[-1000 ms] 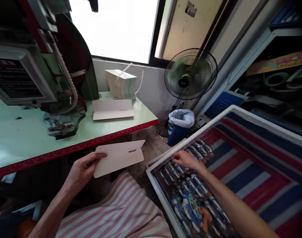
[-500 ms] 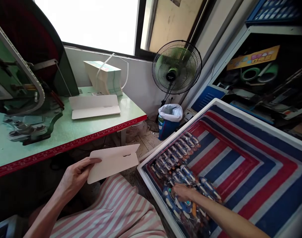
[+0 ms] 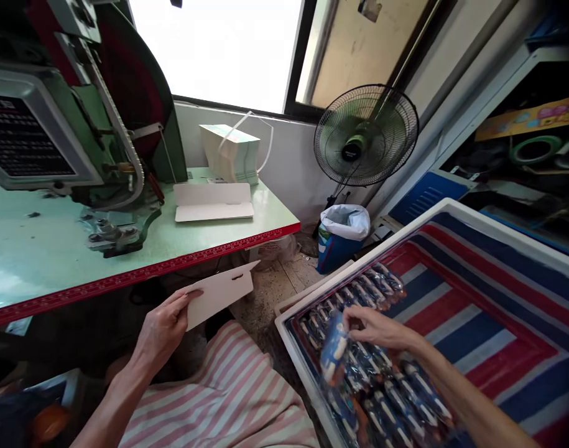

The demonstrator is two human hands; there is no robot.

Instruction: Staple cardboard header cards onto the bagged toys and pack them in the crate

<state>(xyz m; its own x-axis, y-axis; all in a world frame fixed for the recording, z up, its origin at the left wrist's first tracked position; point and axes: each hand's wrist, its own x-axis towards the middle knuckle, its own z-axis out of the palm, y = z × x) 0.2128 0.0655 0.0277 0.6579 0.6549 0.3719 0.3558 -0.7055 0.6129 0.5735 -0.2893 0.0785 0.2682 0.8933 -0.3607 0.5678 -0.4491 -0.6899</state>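
My left hand pinches the left end of a folded white card, which has a small slot near its far end, above my lap. Over the large white-rimmed bin, my right hand grips the top of a blue and white packet in clear wrap, blurred by motion. Below and around it, rows of similar wrapped packets lie in the bin on a striped lining. Another folded white card rests on the green table.
A green machine stands on the table with its red front edge. Behind the card is a strapped card stack. A fan and a lined blue trash bin stand beyond; shelves are at right.
My right hand has risen from the pile with a packet. The card in my left hand is tilted more steeply. The view has shifted left, showing more of the machine.
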